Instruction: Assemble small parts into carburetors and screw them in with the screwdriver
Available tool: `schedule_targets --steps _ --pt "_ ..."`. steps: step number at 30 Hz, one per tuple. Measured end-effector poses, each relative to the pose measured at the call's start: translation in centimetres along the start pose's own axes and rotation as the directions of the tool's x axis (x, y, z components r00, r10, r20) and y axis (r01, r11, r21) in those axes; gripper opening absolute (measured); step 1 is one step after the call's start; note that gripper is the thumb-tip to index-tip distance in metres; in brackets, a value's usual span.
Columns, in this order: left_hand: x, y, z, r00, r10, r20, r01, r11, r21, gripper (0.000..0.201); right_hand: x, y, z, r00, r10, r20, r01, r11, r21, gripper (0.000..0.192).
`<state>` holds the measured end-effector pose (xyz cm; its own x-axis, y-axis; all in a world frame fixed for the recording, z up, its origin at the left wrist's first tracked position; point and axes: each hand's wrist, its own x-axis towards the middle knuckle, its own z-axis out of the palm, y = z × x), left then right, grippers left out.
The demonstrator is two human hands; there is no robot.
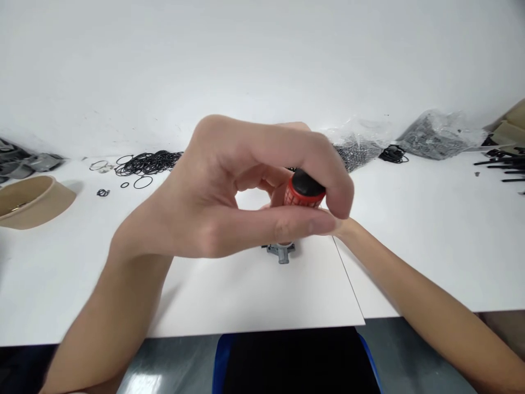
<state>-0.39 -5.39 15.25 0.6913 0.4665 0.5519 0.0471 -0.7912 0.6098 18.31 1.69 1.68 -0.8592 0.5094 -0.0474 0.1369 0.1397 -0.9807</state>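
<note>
At frame centre the left hand [229, 186] pinches the red, black-capped screwdriver handle [304, 191], upright above the small grey part [281, 252] on the tabletop [430, 230]. The right hand's grip is hidden behind.

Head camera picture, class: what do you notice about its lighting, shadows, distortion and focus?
Head view: even, soft light, with only faint shadows beside the brown bowl and under the left hand. The white table bows at the edges, a wide-lens distortion. The left hand, on the red and black handle, looms large; the distant bags look slightly soft.
</note>
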Motion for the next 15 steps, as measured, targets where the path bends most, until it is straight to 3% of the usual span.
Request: schedule_targets --steps 8,15 --pt "0.0 0.0 -0.1 1.000 -0.031 0.007 0.031 0.998 -0.048 0.029 0.1 0.1 0.0 0.999 -0.043 0.014 0.044 0.999 -0.018 0.036" --pt "0.7 0.8 -0.4 0.993 -0.054 0.109 0.064 0.995 -0.082 0.049 0.1 -0.2 -0.1 0.999 -0.034 0.014 0.034 0.999 -0.006 0.030"
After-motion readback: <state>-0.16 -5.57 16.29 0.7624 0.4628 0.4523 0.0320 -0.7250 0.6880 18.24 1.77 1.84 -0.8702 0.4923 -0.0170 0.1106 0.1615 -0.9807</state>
